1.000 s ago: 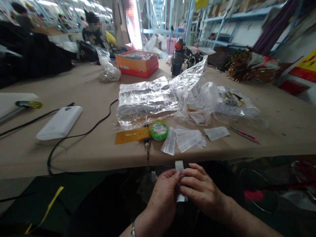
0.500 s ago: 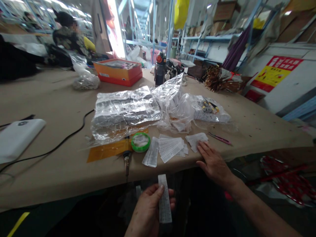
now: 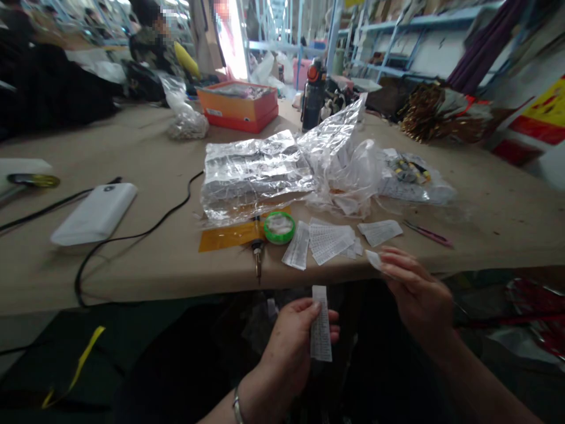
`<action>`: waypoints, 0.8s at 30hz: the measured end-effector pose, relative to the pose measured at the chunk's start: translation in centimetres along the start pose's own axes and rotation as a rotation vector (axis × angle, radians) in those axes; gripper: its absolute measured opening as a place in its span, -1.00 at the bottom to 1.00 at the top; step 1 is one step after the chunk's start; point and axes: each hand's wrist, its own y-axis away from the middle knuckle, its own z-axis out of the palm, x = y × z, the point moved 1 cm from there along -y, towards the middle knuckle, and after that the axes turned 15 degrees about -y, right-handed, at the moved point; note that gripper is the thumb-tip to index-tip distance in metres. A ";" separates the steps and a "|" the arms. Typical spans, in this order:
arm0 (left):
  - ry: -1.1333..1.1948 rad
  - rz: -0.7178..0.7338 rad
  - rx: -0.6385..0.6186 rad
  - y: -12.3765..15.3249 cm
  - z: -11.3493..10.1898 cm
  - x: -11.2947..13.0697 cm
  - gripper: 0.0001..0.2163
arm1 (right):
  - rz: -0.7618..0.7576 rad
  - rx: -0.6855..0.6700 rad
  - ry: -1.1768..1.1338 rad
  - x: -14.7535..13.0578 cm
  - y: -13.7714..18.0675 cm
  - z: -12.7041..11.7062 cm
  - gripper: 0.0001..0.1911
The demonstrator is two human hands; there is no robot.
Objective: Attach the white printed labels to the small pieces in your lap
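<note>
In the head view, your left hand [image 3: 296,333] pinches a printed paper strip [image 3: 322,330] between thumb and fingers, just below the front edge of the tabletop [image 3: 154,265], while your right hand [image 3: 419,294] pinches a white slip [image 3: 373,259] near the right-hand paper stack [image 3: 380,232]. You have open room between your hands; the soldering iron [image 3: 257,248] points its tip toward that edge, left of the fanned papers [image 3: 330,242].

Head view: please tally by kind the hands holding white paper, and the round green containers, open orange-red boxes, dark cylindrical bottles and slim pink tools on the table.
Left hand and right hand holding white paper: 2
Round green container: 1
Open orange-red box: 1
Dark cylindrical bottle: 1
Slim pink tool: 1
Total: 6
</note>
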 end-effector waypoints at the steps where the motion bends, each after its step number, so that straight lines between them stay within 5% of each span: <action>1: 0.027 0.023 -0.027 0.0 0.0 0.0 -0.90 | -0.051 -0.059 -0.059 -1.3 0.0 1.4 -0.72; 7: 0.228 0.177 -0.103 0.3 -0.6 -0.3 -0.88 | -0.309 -0.380 -0.100 -4.1 1.3 7.1 -0.80; 14: 0.330 0.139 -0.010 0.7 -1.0 -0.3 -0.86 | -0.344 -0.527 -0.101 -3.5 1.6 7.1 -0.81; 24: 0.310 0.175 -0.107 0.8 -0.8 -0.8 -0.82 | -0.298 -0.566 -0.105 -3.9 1.9 6.9 -0.80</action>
